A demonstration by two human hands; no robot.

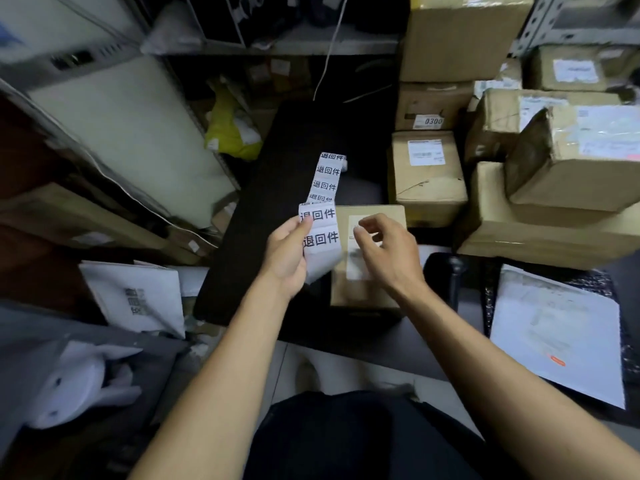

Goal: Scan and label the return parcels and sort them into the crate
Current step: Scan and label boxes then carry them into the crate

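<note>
Gripping a strip of labels [320, 216] in the left hand [287, 251], thumb on top; right hand [384, 251] curled, fingertips pinched above the small box [367, 258], contents unclear.

A white rabbit-shaped figure [74, 382] lies far below and to the left of the left hand, on grey fabric [31, 337]. Above and to the left of that hand, a yellow bag [230, 128] sits under a metal shelf [304, 41]. A thin white cable [327, 53] hangs down well above both hands.
</note>
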